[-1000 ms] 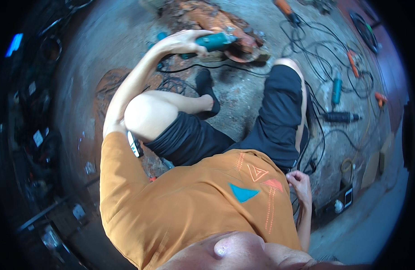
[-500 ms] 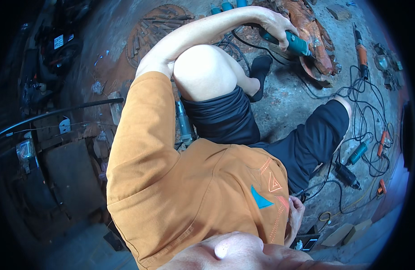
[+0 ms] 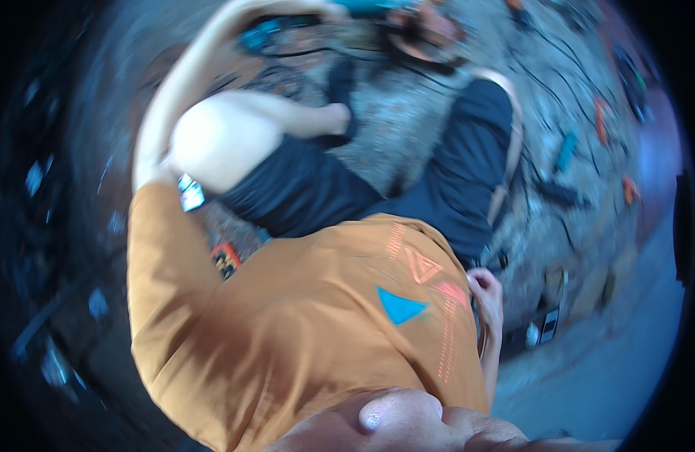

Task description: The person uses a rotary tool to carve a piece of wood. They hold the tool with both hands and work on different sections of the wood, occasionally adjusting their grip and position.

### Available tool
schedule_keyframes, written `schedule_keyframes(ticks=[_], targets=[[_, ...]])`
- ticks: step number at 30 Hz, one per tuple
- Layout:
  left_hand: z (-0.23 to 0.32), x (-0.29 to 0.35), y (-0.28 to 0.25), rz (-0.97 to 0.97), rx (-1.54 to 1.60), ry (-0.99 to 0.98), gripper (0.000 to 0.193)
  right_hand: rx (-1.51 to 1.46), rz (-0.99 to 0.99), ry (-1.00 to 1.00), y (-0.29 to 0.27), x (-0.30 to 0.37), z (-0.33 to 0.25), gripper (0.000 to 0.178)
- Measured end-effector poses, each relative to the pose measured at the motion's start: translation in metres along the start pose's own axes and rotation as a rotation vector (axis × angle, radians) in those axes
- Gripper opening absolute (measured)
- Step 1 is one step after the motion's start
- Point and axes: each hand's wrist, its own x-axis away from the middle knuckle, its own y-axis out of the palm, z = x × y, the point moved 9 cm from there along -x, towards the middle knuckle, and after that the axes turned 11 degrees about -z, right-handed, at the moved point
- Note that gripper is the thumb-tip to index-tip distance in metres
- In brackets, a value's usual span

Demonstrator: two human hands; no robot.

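At the top edge of the head view, my left hand [image 3: 331,10] is wrapped around a teal corded power tool [image 3: 368,7]; both are smeared by motion and partly cut off. The tool points toward a reddish-brown carved wooden piece [image 3: 441,27] just to its right. Whether they touch is too blurred to tell. Low on my right side, my right hand [image 3: 487,290] rests by the hem of my orange-brown shirt [image 3: 310,316], its fingers curled. What those fingers hold, if anything, is hidden.
My bent legs in dark shorts [image 3: 468,158] frame the grey floor. On the right lie a teal tool [image 3: 566,152], a dark power tool [image 3: 560,193], orange connectors [image 3: 630,190] and tangled cables. A phone-like dark object [image 3: 549,325] lies lower right.
The whole view has shifted, so my legs and shirt sit further left, and my left hand with the power tool sits higher, near the top edge. My right hand stays by the shirt hem.
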Motion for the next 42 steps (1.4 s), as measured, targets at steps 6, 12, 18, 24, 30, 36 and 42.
schedule_keyframes(ticks=[6, 12, 18, 24, 30, 36, 42], targets=[[-0.023, 0.016, -0.016, 0.111, -0.012, -0.016, 0.077, -0.054, 0.072, 0.024, -0.002, 0.006, -0.013, 0.018], [-0.004, -0.010, -0.004, 0.133, -0.118, 0.048, 0.084, -0.061, 0.200, -0.006, 0.003, 0.020, -0.002, 0.019], [-0.016, 0.007, -0.020, 0.215, -0.022, -0.068, 0.088, -0.154, 0.106, 0.037, -0.003, 0.003, 0.021, 0.016], [-0.021, 0.005, -0.023, 0.271, 0.155, -0.092, 0.082, -0.246, -0.008, 0.042, -0.005, -0.004, 0.022, 0.014], [-0.022, 0.006, -0.016, 0.222, 0.214, -0.132, 0.078, -0.116, 0.130, -0.056, -0.019, 0.002, 0.010, 0.010], [-0.005, 0.000, -0.007, 0.197, 0.157, -0.096, 0.079, 0.003, 0.181, -0.546, -0.013, 0.012, -0.163, 0.019], [0.044, -0.006, 0.001, 0.143, 0.071, 0.070, 0.080, -0.285, -0.496, -0.693, 0.107, -0.105, -0.284, 0.046]])
